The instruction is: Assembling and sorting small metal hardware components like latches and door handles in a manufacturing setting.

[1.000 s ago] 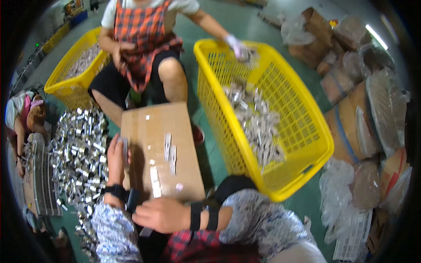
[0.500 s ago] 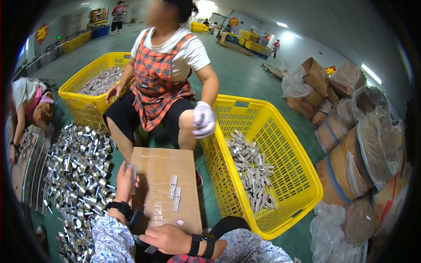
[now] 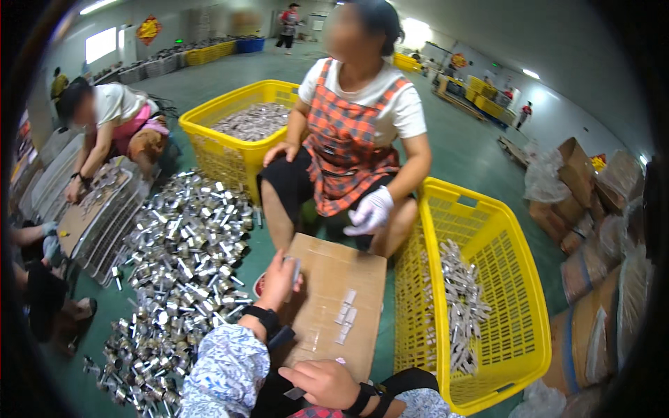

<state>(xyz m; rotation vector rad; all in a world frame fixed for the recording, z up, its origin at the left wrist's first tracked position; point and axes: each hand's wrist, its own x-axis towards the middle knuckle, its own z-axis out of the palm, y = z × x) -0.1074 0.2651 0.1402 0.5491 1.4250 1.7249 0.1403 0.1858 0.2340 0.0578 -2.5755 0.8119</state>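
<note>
My left hand [image 3: 279,282] is closed on a flat grey piece [image 3: 297,269], held on edge at the left side of a brown cardboard box [image 3: 334,268]. My fingers hide part of that piece. Close to my body, at the box's near edge, my right hand [image 3: 326,383] is curled with a thin grey metal strip [image 3: 294,393] jutting out below its fingers. Two narrow silvery clip-like pieces [image 3: 346,313] lie end to end on the box top, touching or nearly so; their exact kind is too small to tell.
A large heap of shiny metal parts [image 3: 188,265] covers the floor at left. A yellow basket [image 3: 519,279] with silvery pieces stands at right, another [image 3: 198,143] behind. Facing me sits a person in a checked apron [image 3: 352,143]; a second person [image 3: 111,125] bends over a crate. Wrapped cartons [image 3: 585,327] line the right.
My view has swung left, so the scene sits farther right. The seated person's gloved hand has come down toward the knee. Both my hands keep their grip near the box.
</note>
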